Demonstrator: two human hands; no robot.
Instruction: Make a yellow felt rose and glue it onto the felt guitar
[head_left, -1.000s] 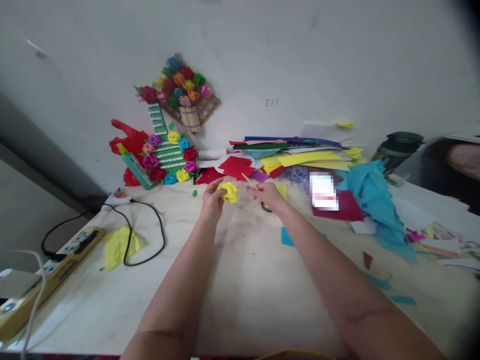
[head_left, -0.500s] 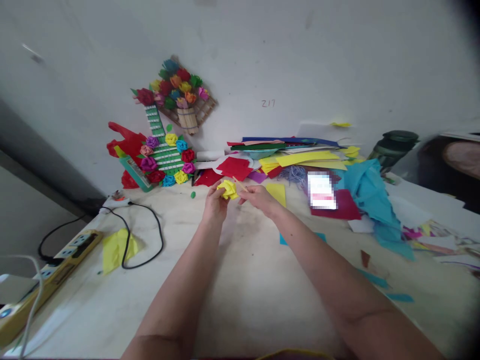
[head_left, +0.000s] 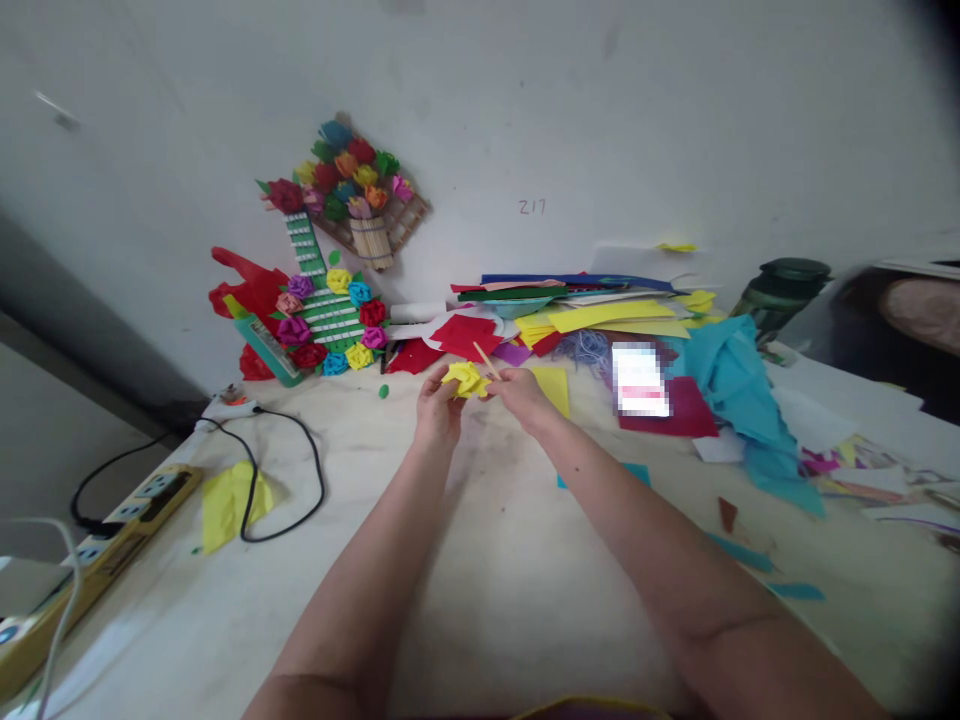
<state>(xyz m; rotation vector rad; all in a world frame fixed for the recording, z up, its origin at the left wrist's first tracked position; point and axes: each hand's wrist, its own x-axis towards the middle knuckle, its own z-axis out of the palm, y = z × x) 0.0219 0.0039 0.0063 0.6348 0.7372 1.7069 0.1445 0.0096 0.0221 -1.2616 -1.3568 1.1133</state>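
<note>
The yellow paper flower (head_left: 463, 378) is in my left hand (head_left: 437, 405), raised over the far half of the desk (head_left: 487, 620), its folds facing up. My left fingers pinch it from the left side, low down. It should weigh next to nothing, and I judge the paper soft and easy to crush or tear, so the gathered base is the place to hold, with light pressure, leaving the outer folds loose. My right hand (head_left: 521, 392) is right beside its other edge, fingers pressed together on a thin stick (head_left: 484, 360) that slants up and to the left; whether those fingertips also touch the paper I cannot tell. The stick looks stiff, best gripped near its lower end. Just beyond lies red paper (head_left: 469, 335); a yellow sheet (head_left: 551, 390) lies beside my right wrist. Farther left, a glue bottle (head_left: 266, 347) leans by a flower-trimmed green craft piece (head_left: 334, 322).
</note>
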